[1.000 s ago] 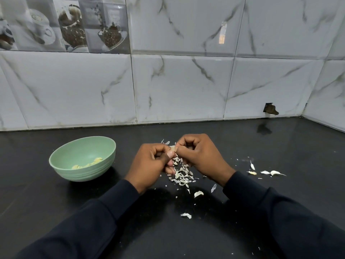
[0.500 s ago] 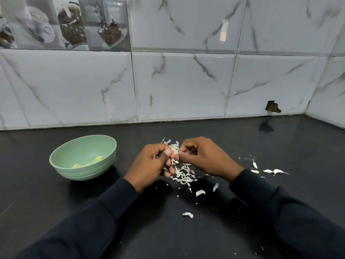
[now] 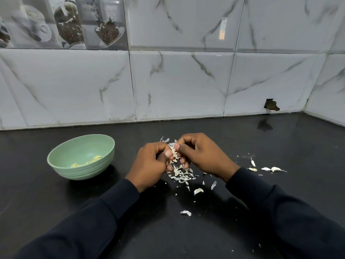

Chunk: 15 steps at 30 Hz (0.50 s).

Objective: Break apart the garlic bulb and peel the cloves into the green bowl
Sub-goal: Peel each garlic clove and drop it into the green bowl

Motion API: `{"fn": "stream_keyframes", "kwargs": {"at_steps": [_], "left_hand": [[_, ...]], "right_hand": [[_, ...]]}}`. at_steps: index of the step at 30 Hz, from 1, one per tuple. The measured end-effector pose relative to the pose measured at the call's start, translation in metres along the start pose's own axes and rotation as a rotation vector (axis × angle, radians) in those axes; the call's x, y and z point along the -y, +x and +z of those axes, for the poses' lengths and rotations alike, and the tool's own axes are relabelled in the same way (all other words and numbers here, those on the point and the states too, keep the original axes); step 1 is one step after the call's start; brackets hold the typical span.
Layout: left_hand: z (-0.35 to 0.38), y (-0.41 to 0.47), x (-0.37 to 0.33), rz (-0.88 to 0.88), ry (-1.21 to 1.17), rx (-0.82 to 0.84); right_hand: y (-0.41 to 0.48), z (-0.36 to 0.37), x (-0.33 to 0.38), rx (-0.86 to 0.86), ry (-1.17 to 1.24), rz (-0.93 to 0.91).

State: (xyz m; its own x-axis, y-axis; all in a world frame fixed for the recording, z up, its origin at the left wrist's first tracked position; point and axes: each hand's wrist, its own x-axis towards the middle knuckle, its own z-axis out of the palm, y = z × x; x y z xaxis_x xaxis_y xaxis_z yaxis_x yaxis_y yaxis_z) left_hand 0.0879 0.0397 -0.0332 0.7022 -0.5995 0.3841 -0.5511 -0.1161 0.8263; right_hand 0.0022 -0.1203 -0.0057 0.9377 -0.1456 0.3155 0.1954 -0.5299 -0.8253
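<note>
Pinching one pale garlic piece (image 3: pixel 174 152) between both sets of fingertips: left hand (image 3: pixel 149 165) curled onto it from one side, right hand (image 3: pixel 203 156) curled onto it from the other, thumbs close together, held just above the work surface. Can't tell peeled or half-peeled, mostly hidden by fingers. Rest, biggest first. Working over a black counter (image 3: pixel 280 143) backed by marble-look wall tiles (image 3: pixel 186 86). Dark sleeves (image 3: pixel 93 221) on both arms. Green bowl (image 3: pixel 84 171) upright to the left of the hands, well apart from them, with a few yellowish peeled cloves (image 3: pixel 93 158) at the bottom. Skin pile (image 3: pixel 180 172) directly under and just in front of the hands, stray flakes trailing toward the camera. Off to the right, near the right wrist: a few small loose cloves (image 3: pixel 276 168) on the counter, looking unpeeled. No whole bulb anywhere in view, so judging the break-apart step done. Judging peeling well along but not finished: some in the bowl, one in hand, a few waiting at right. Left to do: strip this one, drop it in the bowl, repeat for the loose ones.
</note>
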Motion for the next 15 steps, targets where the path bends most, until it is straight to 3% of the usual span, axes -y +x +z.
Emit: {"fn": "stream_keyframes", "kwargs": {"at_steps": [9,15], "left_hand": [[0.01,0.001,0.001,-0.061,-0.111,-0.115],[0.012,-0.001,0.0,-0.083,-0.23,-0.138]], "right_hand": [[-0.003,0.01,0.007,-0.101,-0.153,-0.041],[-0.004,0.014,0.006,-0.09,-0.095,0.005]]}}
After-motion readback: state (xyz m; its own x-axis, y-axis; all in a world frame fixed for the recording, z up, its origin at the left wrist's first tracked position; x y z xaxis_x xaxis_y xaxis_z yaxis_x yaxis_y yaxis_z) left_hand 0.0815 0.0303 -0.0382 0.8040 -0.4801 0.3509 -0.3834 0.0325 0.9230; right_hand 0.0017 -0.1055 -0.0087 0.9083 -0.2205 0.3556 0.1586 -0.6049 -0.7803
